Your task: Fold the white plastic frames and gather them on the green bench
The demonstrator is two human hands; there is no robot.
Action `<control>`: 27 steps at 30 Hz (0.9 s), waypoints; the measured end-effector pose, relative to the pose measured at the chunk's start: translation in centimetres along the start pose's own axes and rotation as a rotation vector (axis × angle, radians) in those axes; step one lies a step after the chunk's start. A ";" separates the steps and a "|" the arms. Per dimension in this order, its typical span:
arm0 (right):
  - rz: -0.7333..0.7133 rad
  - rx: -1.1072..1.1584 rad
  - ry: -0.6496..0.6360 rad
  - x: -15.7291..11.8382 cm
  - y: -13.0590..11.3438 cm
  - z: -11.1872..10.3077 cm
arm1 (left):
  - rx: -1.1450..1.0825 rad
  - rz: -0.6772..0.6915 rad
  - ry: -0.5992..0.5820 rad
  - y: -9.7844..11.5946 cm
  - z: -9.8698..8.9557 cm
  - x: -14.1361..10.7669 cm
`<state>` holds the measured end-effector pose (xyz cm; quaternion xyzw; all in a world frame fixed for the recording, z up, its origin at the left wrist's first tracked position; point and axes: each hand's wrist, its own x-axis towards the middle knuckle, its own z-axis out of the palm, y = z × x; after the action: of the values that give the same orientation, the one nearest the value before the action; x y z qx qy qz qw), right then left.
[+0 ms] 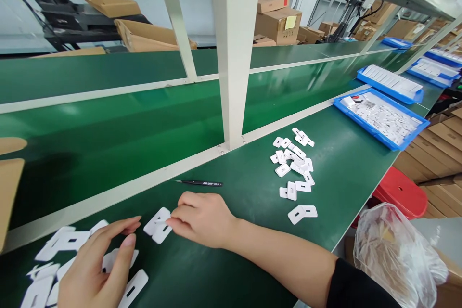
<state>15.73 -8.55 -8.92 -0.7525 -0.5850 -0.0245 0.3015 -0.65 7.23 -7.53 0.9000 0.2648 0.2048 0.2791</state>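
Note:
My right hand (202, 219) has its fingers pinched at the right edge of two overlapping white plates (158, 225) with dark slots; whether it grips one is hidden. My left hand (103, 260) is at the lower left, thumb and fingers apart, above a loose pile of similar white plates (38, 291). One more white plate (134, 288) lies beside its thumb. Black tweezers (202, 183) lie just beyond my right hand. Several small white plates (298, 156) are scattered on the green table (249, 250) to the right.
A blue tray (391, 142) of small white parts stands at the right, with another blue tray (388, 90) behind it. A pale upright post (234, 57) rises at the table's back rail. A red stool (406, 192) and a clear plastic bag (393, 255) are at the right.

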 end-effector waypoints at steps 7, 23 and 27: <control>0.107 0.143 0.152 -0.1 -0.1 -0.3 | 0.020 -0.001 0.039 1.8 0.0 -0.9; -0.045 0.442 -0.049 -0.4 -1.3 -1.1 | -0.094 0.430 0.054 3.3 1.8 -0.9; -0.031 0.572 0.023 -0.3 -1.2 -1.9 | -0.199 0.276 0.121 3.5 1.9 -1.4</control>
<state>15.20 -9.53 -6.99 -0.6277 -0.5759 0.1282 0.5078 0.56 3.20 -7.19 0.8819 0.1335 0.3200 0.3194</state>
